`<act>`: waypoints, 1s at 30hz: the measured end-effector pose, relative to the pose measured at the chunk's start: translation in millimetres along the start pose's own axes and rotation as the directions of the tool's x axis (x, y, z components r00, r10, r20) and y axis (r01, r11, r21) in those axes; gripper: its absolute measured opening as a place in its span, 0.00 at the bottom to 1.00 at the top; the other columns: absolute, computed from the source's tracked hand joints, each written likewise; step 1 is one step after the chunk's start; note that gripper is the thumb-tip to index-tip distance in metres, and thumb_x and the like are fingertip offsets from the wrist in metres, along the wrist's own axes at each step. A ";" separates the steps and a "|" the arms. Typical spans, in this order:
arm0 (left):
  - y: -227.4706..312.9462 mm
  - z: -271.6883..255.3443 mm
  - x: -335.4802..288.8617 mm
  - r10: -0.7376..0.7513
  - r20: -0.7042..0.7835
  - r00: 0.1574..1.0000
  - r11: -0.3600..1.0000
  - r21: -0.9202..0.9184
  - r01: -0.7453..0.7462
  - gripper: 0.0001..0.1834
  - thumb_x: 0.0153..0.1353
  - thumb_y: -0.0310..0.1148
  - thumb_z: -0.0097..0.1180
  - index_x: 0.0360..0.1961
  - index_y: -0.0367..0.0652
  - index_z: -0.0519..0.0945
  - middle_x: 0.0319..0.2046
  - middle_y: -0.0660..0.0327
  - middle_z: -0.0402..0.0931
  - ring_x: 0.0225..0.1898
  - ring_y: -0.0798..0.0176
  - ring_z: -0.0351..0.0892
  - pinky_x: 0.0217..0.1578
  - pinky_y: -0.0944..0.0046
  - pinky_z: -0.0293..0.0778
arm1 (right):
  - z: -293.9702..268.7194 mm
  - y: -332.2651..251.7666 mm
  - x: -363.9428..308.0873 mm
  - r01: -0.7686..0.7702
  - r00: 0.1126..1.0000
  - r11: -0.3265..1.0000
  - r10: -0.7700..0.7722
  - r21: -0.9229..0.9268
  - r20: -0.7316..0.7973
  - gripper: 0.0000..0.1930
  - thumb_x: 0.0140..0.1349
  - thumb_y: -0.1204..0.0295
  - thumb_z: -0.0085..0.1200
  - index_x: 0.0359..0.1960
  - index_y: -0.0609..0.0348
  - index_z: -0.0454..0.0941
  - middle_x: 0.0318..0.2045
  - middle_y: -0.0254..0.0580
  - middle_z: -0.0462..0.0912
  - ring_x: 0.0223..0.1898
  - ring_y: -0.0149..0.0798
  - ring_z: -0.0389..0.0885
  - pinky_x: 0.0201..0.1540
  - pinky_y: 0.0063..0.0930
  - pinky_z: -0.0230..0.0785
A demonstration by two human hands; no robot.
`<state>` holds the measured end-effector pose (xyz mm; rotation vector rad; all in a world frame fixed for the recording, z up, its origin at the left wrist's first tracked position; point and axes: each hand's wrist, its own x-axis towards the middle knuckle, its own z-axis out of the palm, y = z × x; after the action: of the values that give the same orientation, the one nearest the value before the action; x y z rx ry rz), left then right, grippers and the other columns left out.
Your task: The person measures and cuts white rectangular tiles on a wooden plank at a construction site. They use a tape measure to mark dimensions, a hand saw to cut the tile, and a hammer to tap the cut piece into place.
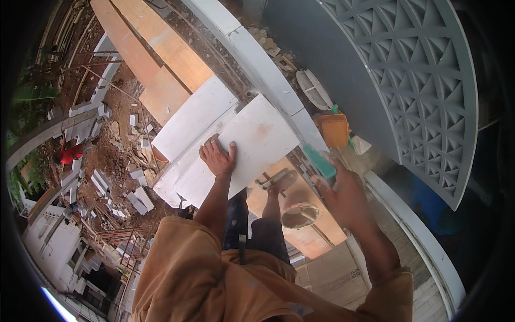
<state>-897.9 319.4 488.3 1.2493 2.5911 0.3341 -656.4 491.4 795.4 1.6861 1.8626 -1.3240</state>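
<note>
1. From where I stand, the left hand (217,156) rests on a block (260,134).
2. Right of the block, the right hand (343,193) grips a tool (319,161).
3. A slab (196,115) lies beyond, leftward, with planks (169,45) farther on.
4. A container (300,217) sits on boards (307,240), near a foot (284,183).
5. Rubble (140,200) lies far left; a panel (424,80), far right.

Occluded, cropped and indistinct items, head view.
The right hand (346,193) and the green-handled tool (318,160) are blurred; the tool's working end cannot be made out. Part of the white block (263,134) is covered by the left hand (219,158), whose palm is hidden. The wooden boards (166,40) and grey patterned panel (424,67) are cut off by the upper edge, the brown shirt (179,263) by the lower. The distant figure in red (70,154) is too small for its action to be told.
</note>
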 end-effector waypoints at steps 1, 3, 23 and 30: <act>3.1 2.0 1.3 0.016 0.005 1.000 1.000 -0.022 -0.016 0.36 0.61 0.58 0.54 0.59 0.41 0.72 0.55 0.52 0.72 0.62 0.51 0.66 0.69 0.43 0.49 | 20.9 0.2 36.8 0.030 0.997 0.998 -0.034 -0.048 -0.073 0.29 0.63 0.66 0.61 0.64 0.65 0.69 0.45 0.63 0.82 0.48 0.60 0.82 0.51 0.45 0.73; 2.2 0.4 -2.1 0.004 -0.006 1.000 1.000 0.016 -0.004 0.36 0.60 0.58 0.55 0.59 0.41 0.72 0.54 0.52 0.72 0.61 0.51 0.67 0.69 0.44 0.49 | 38.6 -7.1 64.5 0.085 0.990 0.993 -0.093 -0.080 -0.104 0.29 0.63 0.66 0.61 0.63 0.66 0.69 0.39 0.64 0.83 0.43 0.62 0.84 0.45 0.47 0.75; 2.5 -8.2 3.4 -0.040 0.046 0.998 0.999 0.004 0.040 0.36 0.60 0.58 0.54 0.61 0.42 0.71 0.55 0.53 0.71 0.63 0.52 0.65 0.69 0.43 0.49 | 22.5 -8.2 16.7 -0.135 0.990 0.987 0.130 -0.085 -0.062 0.28 0.61 0.69 0.62 0.64 0.62 0.71 0.48 0.60 0.84 0.48 0.57 0.85 0.51 0.43 0.76; -4.0 -1.9 -5.5 -0.040 0.026 0.999 0.999 0.027 0.039 0.36 0.62 0.59 0.52 0.61 0.42 0.70 0.56 0.53 0.72 0.64 0.51 0.65 0.70 0.43 0.47 | -4.2 36.6 -50.4 0.003 0.999 0.999 -0.001 0.042 -0.038 0.30 0.61 0.69 0.62 0.65 0.63 0.70 0.52 0.60 0.82 0.54 0.57 0.82 0.54 0.42 0.75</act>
<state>-898.2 312.4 489.5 1.2012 2.6024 0.2746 -608.6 459.1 819.3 1.7429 1.8705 -1.3495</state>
